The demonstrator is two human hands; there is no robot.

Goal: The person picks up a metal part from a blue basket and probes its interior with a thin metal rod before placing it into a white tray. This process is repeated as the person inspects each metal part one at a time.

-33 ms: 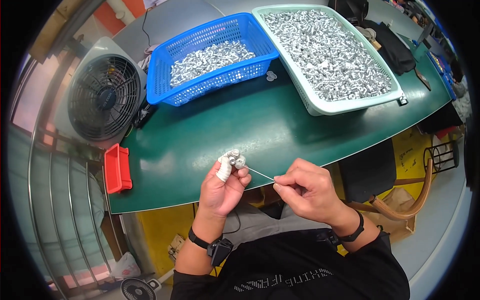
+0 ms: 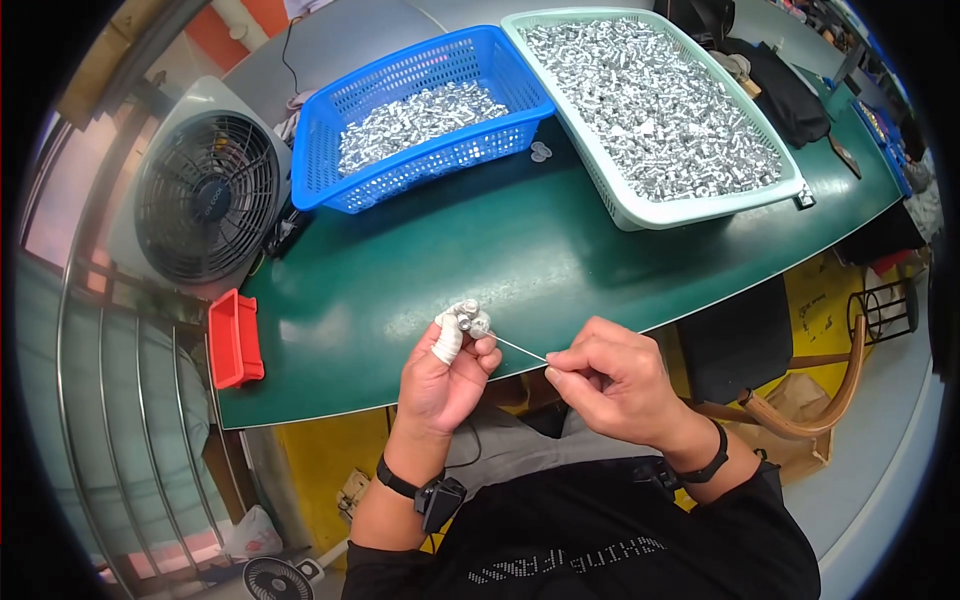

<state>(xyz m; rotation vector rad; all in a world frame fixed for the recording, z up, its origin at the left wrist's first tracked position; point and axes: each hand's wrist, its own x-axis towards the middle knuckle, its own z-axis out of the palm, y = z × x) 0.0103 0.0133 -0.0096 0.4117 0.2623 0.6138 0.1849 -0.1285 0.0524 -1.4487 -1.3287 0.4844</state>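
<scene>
My left hand (image 2: 447, 377) is closed around a small cluster of silver metal parts (image 2: 468, 320), pinched between thumb and fingertips; the index finger wears a white wrap (image 2: 448, 343). My right hand (image 2: 612, 385) is closed in a pinch on the near end of a thin wire (image 2: 520, 348), which runs straight from those fingertips up to the metal parts in the left hand. Both hands sit just over the near edge of the green tabletop (image 2: 520, 260), above my lap, with the parts held slightly off the surface. Black band on each wrist. Farther back on the tabletop, a blue basket (image 2: 330, 120) holds a partial layer of small silver pieces, and just beside it on the right a pale green basket (image 2: 640, 212) is filled with many more of the same. Two small pale discs (image 2: 540, 152) lie on the tabletop in the gap between the baskets. A red bin (image 2: 236, 338) hangs at the left end of the tabletop, and a grey fan (image 2: 205, 205) stands beyond it. A wooden chair (image 2: 815, 395) sits to my right over a yellow floor.
</scene>
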